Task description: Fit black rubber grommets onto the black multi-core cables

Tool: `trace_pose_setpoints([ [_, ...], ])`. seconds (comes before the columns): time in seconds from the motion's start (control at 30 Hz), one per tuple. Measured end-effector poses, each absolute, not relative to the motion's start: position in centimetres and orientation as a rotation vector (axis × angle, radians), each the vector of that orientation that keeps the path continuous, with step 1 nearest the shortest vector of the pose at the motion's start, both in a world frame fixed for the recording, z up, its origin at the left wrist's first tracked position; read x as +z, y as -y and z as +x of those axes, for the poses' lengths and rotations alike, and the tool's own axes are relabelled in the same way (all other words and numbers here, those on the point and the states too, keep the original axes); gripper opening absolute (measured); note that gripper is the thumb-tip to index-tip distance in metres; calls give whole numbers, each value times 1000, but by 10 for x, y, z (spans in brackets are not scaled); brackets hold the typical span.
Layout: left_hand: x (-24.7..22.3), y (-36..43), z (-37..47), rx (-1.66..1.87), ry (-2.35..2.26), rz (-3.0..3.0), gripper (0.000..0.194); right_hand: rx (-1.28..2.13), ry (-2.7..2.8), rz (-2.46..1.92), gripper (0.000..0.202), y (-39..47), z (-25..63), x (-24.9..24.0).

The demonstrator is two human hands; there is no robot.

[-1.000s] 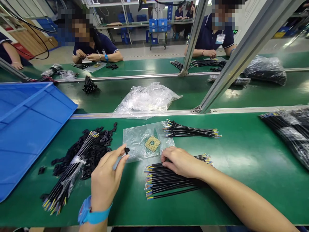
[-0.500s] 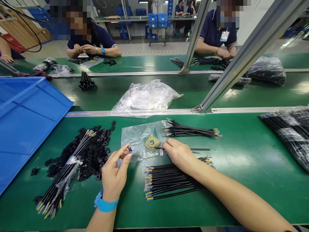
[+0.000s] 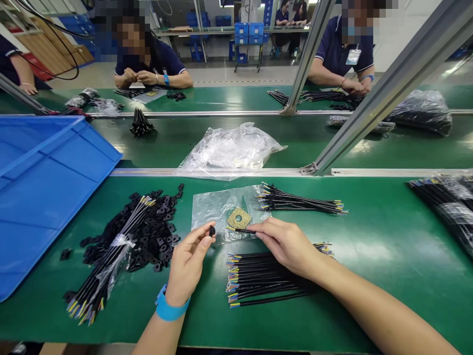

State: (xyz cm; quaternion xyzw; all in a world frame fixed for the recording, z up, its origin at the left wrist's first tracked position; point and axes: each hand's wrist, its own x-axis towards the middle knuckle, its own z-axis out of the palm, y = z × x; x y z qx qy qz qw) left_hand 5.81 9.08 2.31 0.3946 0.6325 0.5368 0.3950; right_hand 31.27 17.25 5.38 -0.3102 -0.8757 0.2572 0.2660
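Between thumb and fingertips my left hand (image 3: 188,266) pinches a small black plastic part (image 3: 212,230). My right hand (image 3: 288,244) grips a black cable (image 3: 241,230), its stripped wire end pointing left towards that part, with a gap between them. Just behind the cable end, a yellowish square piece with a round hole (image 3: 235,218) lies on a clear plastic bag (image 3: 207,207). Black cables (image 3: 266,281) lie in a row below my right hand, partly hidden by it. Another group of cables with black parts on them (image 3: 303,201) lies behind it.
At left are a pile of black parts (image 3: 155,236), a tied cable bundle (image 3: 118,246) and a blue bin (image 3: 48,197). A crumpled plastic bag (image 3: 232,150) lies behind the metal rail. Bagged cables (image 3: 443,207) sit at right. A slanted metal post (image 3: 369,93) rises there. People sit opposite.
The cable in my right hand has turned slightly, its left end now nearer my left hand. My left fingers have closed more around the black part. The whole view has shifted a little.
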Motion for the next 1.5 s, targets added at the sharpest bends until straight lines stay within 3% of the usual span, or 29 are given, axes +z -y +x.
trace_pose_setpoints([
  [0.17, 27, -93, 61, 1402, -1416, 862, 52, 833, 2259, -693, 29, -162, 309, 70],
  [0.5, 22, -89, 59, 1342, -1311, 922, 45, 774, 2279, -680, 30, -158, 309, 67],
  [0.97, 25, -91, 65, 1294, -1372, 910, 48, -47, 2526, -666, 41, -142, 306, 81],
  [1.23, 29, -90, 70, 1171, -1421, 1294, 37, 157, 2440, -638, 29, -141, 307, 73],
  [1.5, 36, -88, 75, 1295, -1287, 1519, 25, 349, 2305, -596, 20, -138, 298, 69],
])
